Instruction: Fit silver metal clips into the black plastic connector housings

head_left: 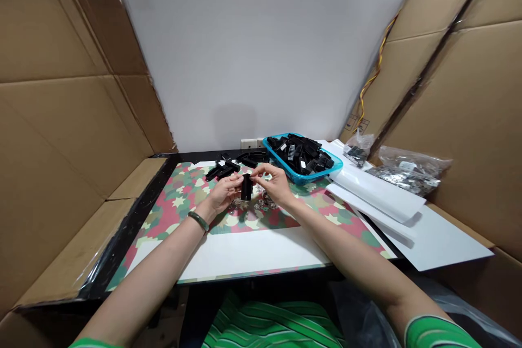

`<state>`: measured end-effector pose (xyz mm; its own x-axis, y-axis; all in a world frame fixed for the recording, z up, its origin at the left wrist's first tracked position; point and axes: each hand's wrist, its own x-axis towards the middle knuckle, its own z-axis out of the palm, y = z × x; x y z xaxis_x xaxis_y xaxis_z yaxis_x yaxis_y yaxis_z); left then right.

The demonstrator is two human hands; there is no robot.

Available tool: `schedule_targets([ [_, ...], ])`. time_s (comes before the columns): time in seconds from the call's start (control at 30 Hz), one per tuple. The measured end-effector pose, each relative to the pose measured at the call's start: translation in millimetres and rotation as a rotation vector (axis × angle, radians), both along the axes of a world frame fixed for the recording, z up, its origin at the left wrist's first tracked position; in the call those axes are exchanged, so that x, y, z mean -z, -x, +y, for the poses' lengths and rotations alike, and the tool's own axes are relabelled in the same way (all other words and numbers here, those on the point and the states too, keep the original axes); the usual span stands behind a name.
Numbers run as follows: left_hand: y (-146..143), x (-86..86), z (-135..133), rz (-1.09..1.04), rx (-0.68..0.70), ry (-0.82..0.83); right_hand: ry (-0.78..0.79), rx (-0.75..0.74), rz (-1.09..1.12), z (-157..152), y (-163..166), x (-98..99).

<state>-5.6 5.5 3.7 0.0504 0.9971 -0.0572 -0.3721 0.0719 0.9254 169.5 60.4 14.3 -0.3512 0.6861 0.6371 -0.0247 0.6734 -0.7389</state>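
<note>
My left hand is closed on a small black plastic part, held upright above the patterned table mat. My right hand is pinched at the top of the same part, fingers pressed together. Small shiny metal pieces lie on the mat just under both hands. A green bangle sits on my left wrist.
A blue tray full of black parts stands behind my right hand. Several loose black parts lie at the back left of the mat. White sheets and clear bags of parts lie to the right. Cardboard walls stand on both sides.
</note>
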Motion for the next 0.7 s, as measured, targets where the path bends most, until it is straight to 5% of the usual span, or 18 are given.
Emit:
schedule_targets([
  [0.27,-3.2,0.0,-0.1,-0.021,0.057,-0.027,-0.246,0.127,-0.095,-3.1,-0.5,3.1],
  [0.7,-4.4,-2.4,-3.1,0.003,0.081,-0.035,-0.355,0.181,-0.112,-1.8,-0.5,6.0],
])
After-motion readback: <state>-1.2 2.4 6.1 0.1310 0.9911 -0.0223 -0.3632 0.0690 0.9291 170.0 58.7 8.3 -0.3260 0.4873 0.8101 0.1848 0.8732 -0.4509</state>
